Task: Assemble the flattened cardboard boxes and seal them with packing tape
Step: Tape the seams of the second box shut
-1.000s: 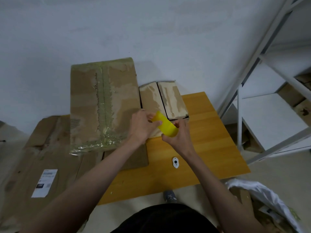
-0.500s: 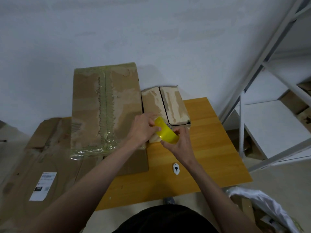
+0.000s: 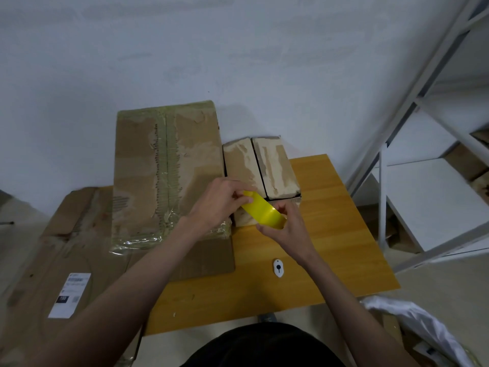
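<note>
Tape roll [image 3: 264, 213], yellow, sits in the head view between both hands, just in front of the small box [image 3: 260, 168] at the back of the wooden surface [image 3: 330, 234]. The right hand [image 3: 287, 230] cups the roll from below, its grip curled round the rim; the left hand [image 3: 221, 203] pinches at the roll's upper left end, probably seeking the free end. The roll's long line runs from upper left to lower right, and the box's 2 unsealed flaps lie directly beyond it, nearer the left hand.
</note>
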